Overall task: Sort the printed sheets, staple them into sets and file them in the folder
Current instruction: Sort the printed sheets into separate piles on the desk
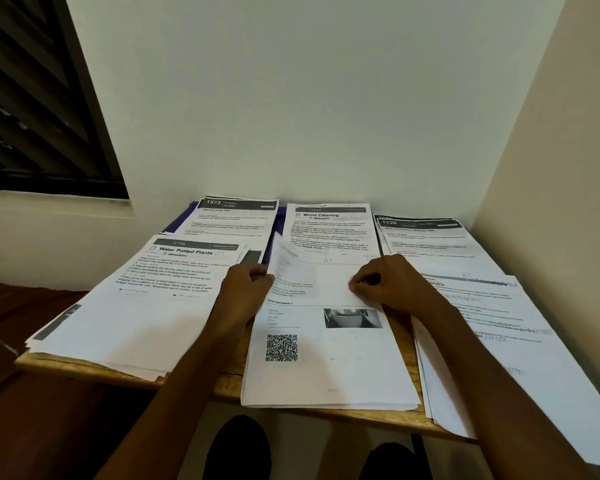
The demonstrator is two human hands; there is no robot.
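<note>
Printed sheets lie in several piles on a small wooden table. In the middle a pile with a QR code reaches the front edge. Its top sheet is lifted and bent back, held by both hands. My left hand grips the sheet's left edge. My right hand pinches its lower right edge. The "Water Potted Plants" pile lies to the left. The "Mirror Cleaning" pile sits behind. A purple folder peeks out under the "1573" pile at the back left.
A "1228" pile sits at the back right, and a large blurred pile overhangs the table's right front corner. Walls close in behind and on the right. A dark window is at the upper left. My knees show below the table.
</note>
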